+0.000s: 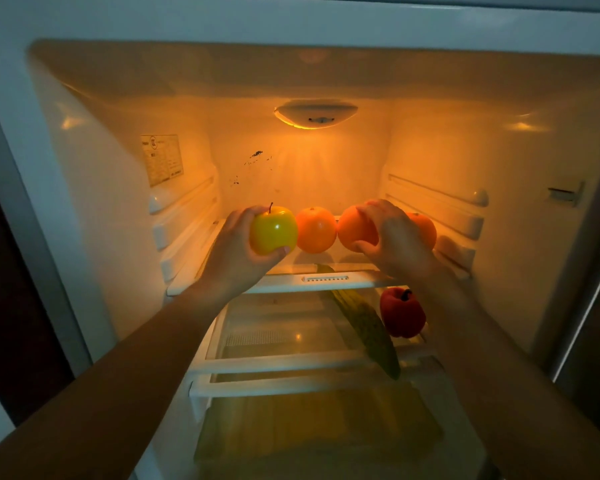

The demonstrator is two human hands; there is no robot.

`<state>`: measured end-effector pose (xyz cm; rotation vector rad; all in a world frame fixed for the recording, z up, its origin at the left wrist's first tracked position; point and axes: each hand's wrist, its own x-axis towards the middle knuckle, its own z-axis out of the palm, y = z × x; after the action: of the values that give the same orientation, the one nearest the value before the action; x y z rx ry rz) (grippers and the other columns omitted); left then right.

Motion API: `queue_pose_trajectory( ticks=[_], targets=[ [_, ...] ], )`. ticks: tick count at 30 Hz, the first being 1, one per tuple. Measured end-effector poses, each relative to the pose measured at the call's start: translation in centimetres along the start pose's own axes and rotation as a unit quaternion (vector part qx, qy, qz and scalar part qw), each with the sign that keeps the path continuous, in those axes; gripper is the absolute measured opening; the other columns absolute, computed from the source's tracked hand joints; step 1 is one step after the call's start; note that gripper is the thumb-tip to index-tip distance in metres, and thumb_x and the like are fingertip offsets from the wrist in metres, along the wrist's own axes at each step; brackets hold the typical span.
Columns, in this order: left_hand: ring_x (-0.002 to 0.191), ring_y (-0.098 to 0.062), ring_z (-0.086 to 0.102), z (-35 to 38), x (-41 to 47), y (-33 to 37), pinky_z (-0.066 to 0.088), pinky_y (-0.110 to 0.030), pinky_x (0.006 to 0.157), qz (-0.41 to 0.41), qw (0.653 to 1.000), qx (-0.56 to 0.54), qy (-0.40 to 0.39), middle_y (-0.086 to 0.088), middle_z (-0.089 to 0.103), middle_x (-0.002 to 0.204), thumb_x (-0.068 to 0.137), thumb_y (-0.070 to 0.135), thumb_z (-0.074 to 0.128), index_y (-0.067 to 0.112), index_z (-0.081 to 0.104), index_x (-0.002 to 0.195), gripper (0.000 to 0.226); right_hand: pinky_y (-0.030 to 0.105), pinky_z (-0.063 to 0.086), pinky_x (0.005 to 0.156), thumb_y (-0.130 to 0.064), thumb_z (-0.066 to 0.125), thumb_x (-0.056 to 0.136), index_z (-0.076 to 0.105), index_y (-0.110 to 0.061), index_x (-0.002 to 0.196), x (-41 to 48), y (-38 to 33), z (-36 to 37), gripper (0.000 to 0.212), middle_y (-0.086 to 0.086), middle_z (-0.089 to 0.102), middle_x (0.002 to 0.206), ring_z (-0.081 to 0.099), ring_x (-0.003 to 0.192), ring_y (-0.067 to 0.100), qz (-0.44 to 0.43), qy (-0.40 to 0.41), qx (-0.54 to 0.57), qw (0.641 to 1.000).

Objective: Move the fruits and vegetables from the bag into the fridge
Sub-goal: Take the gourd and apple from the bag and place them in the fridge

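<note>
Wall sticker (162, 159): print unreadable. Left hand (236, 247) fingers curled round yellow apple (273, 230). Right hand (392, 233) fingers clamp an orange (354, 228), half hiding the far-right orange (426, 228). Red pepper (402, 311) and green gourd (368, 330) on the shelf below.

left hand (237, 244) grips apple (274, 232) | right hand (395, 237) apparently grips orange (352, 228) | arms outstretched

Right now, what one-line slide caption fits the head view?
Left hand holds a yellow apple, right hand an orange, at the fridge's upper shelf beside two oranges; a red pepper lies below.

Head view, close, faces forward-down into open fridge (84, 216).
</note>
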<state>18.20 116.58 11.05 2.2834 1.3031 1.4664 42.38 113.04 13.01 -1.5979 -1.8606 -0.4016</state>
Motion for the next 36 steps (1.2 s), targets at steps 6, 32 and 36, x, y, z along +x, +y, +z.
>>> queue_pose_trajectory(
  ticks=[6, 32, 36],
  targets=[
    [0.106, -0.013, 0.043, 0.7, -0.1, -0.7, 0.044, -0.030, 0.080, 0.000, 1.000, 0.017, -0.001, -0.003, 0.045, 0.126, 0.069, 0.033, 0.079, 0.022, 0.045, 0.129, 0.070, 0.035, 0.042, 0.096, -0.027, 0.074, 0.077, 0.046, -0.019, 0.130, 0.6, 0.3, 0.4, 0.061, 0.001, 0.049, 0.131, 0.048, 0.116, 0.020, 0.019, -0.031, -0.011, 0.999],
    [0.105, -0.014, 0.043, 0.4, 0.4, -1.4, 0.041, -0.027, 0.084, -0.054, 0.998, 0.016, 0.007, -0.004, 0.043, 0.128, 0.069, 0.033, 0.079, 0.025, 0.043, 0.128, 0.069, 0.038, 0.042, 0.095, -0.034, 0.072, 0.078, 0.038, -0.022, 0.139, 2.9, -4.7, 1.6, 0.071, 0.000, 0.039, 0.144, 0.046, 0.123, 0.025, -0.085, -0.073, -0.064, 0.992],
    [0.109, -0.018, 0.044, 0.3, 0.3, -1.2, 0.038, -0.026, 0.082, -0.062, 0.998, 0.005, 0.016, -0.005, 0.042, 0.130, 0.070, 0.034, 0.077, 0.025, 0.042, 0.129, 0.069, 0.038, 0.041, 0.096, -0.033, 0.074, 0.076, 0.038, -0.022, 0.139, 1.1, -4.5, 0.8, 0.073, 0.000, 0.039, 0.144, 0.046, 0.123, 0.025, -0.104, -0.062, -0.047, 0.992]
  ],
)
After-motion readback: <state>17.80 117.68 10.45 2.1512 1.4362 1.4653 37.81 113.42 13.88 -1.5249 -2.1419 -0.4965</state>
